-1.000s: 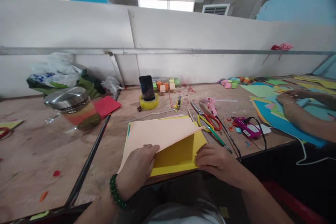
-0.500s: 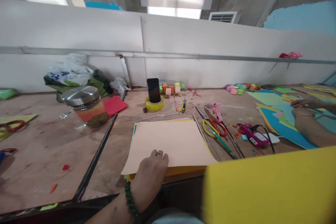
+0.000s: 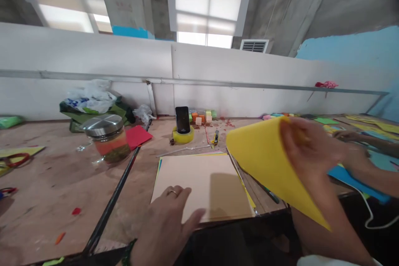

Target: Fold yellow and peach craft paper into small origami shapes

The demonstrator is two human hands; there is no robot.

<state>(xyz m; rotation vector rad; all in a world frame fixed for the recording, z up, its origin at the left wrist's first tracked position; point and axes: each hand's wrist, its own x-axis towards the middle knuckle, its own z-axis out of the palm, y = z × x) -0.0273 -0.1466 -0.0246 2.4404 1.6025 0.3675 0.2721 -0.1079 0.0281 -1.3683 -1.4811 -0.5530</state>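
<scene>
A stack of coloured paper (image 3: 183, 174), its top sheet pale peach, lies at the table's front edge. Over its lower left part is my left hand (image 3: 170, 216), thumb and fingers apart, fingertips at the top sheet. My right hand (image 3: 308, 145), blurred by motion, grips the upper edge of a yellow paper sheet (image 3: 258, 153). That sheet hangs tilted and bent to the right of the stack and throws a shadow on it. Behind it a pencil end (image 3: 272, 196) shows; the scissors seen earlier are hidden.
Behind the stack stand a phone (image 3: 182, 119) on a yellow tape roll (image 3: 183, 136), a box cutter (image 3: 215, 137) and paper cubes (image 3: 201, 118). At left are a lidded glass jar (image 3: 110, 145) and red paper (image 3: 138, 136). A co-worker's arm (image 3: 370, 170) reaches in from the right.
The yellow sheet has moved up and leftward from the lower right, with my right hand now in view on it. My left hand's thumb and fingers have spread. The view has tilted up.
</scene>
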